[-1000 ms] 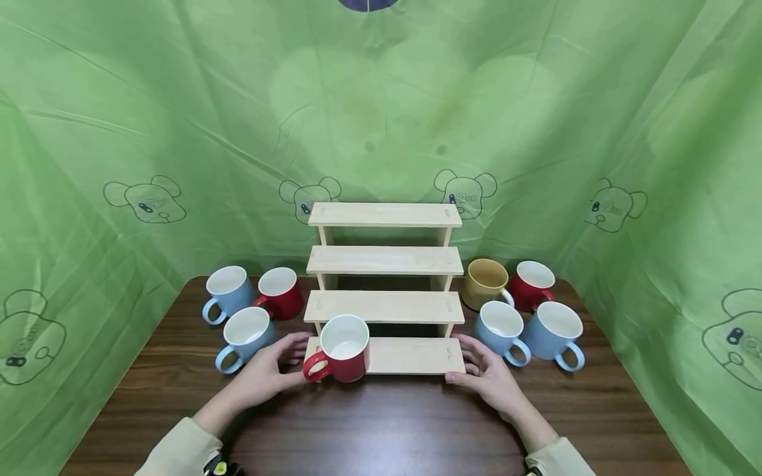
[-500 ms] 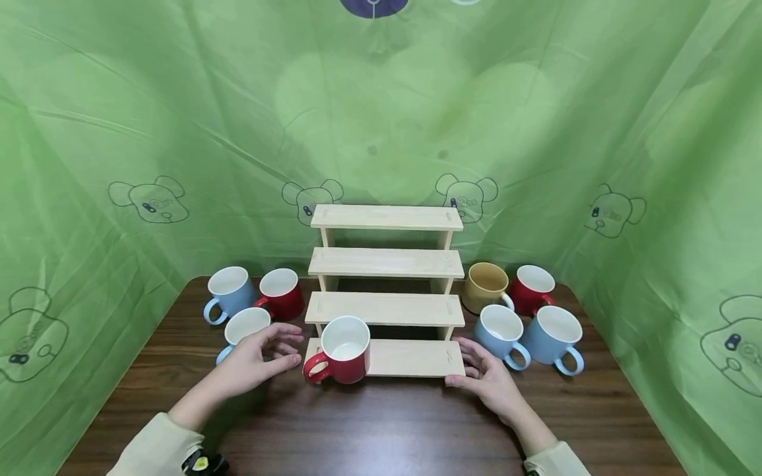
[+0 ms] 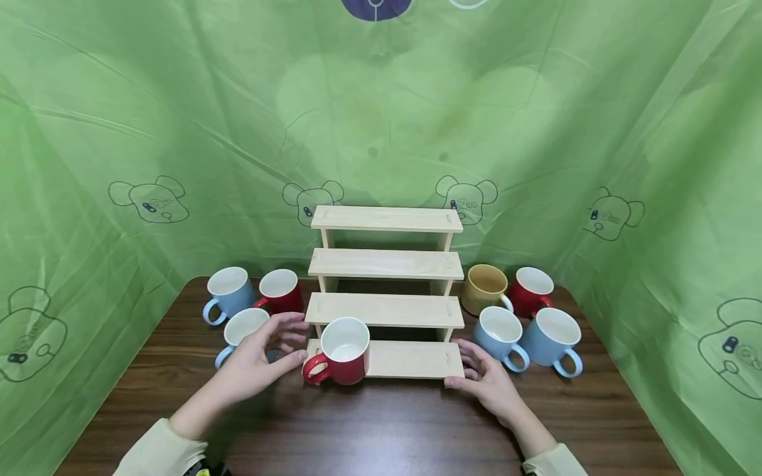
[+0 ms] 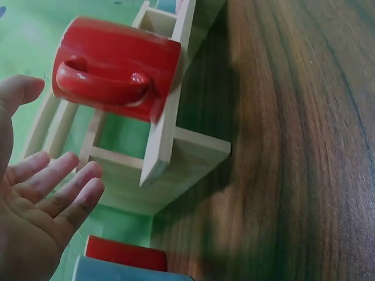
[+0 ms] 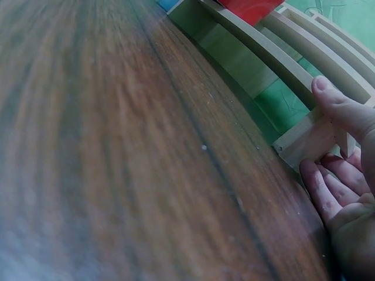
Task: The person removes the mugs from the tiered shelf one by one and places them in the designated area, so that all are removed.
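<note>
A red mug (image 3: 344,352) with a white inside stands at the left end of the lowest step of a pale wooden stepped shelf (image 3: 411,360), its handle pointing left. Beside that handle is my left hand (image 3: 256,357), fingers spread and holding nothing; in the left wrist view, a gap shows between the fingers (image 4: 76,199) and the red mug. My right hand (image 3: 485,377) grips the right end of the lowest step. In the right wrist view, its thumb (image 5: 334,99) lies on the board's edge and the fingers curl in below, by the side panel.
Left of the shelf stand a blue mug (image 3: 230,291), a red mug (image 3: 281,291) and another blue mug (image 3: 244,325), partly hidden by my hand. On the right are a yellow mug (image 3: 485,289), a red mug (image 3: 531,291) and two blue mugs (image 3: 499,330). Green cloth (image 3: 381,119) surrounds the table.
My left hand has let go of the shelf's left end and drawn back to the left, its fingers opening. My right hand keeps its place on the shelf.
</note>
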Available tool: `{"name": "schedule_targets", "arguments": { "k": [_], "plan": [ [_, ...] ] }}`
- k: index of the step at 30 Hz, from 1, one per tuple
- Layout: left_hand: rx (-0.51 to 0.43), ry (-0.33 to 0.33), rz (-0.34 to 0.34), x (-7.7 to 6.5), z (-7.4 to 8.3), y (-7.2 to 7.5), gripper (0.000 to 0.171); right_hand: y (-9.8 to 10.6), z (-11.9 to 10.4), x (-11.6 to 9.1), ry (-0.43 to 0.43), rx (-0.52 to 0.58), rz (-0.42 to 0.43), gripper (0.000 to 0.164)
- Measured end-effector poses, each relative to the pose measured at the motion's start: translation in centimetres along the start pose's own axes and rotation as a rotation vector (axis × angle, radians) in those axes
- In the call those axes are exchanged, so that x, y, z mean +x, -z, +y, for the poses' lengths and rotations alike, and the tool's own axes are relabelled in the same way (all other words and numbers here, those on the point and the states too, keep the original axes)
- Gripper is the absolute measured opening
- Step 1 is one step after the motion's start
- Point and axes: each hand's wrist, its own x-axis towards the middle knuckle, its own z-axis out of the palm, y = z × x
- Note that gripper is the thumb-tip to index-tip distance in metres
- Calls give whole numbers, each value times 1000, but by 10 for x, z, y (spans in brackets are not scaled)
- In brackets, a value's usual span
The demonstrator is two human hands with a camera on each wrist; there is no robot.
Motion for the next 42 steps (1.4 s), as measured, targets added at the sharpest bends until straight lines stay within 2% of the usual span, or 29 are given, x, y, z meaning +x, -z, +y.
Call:
{"name": "schedule_targets", "arguments": {
  "k": [12, 23, 42],
  "plan": [
    [-10, -38, 25, 7, 19, -7, 70, 1, 1, 0, -23, -16, 11, 83],
    [9, -50, -32, 15, 32, -26, 77, 2, 2, 1, -31, -20, 8, 82],
    [70, 66, 1, 23, 32, -47, 90, 1, 1, 1, -35, -19, 8, 83]
  ]
}}
